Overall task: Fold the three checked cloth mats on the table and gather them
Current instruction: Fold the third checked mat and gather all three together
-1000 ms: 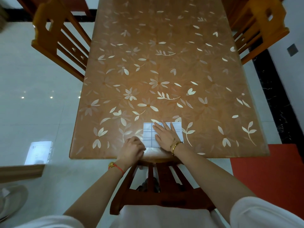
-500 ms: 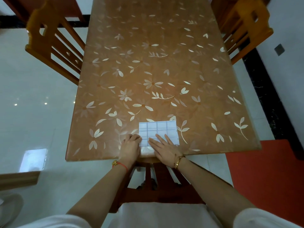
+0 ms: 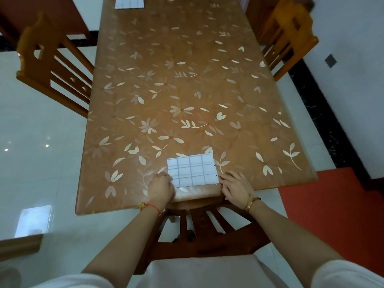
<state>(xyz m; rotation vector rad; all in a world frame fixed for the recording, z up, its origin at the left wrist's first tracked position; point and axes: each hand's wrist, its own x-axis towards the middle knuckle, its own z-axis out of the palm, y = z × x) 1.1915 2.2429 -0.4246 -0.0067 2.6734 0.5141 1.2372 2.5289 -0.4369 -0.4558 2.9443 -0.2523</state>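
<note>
One folded mat lies flat close to the near edge of the table; it looks like a small neat block, so I think the folding of this one is about done; another checked mat lies way off at the far end of the table; I cannot see a third one; the next move, I think, is to go and get the far mat, which looks too far to reach from here; the left hand has its fingers curled at the folded mat's near left corner; I cannot tell if it pinches the cloth or only touches it; the right hand is loose with fingers spread, holding nothing, its fingertips just at the mat's right edge
</note>
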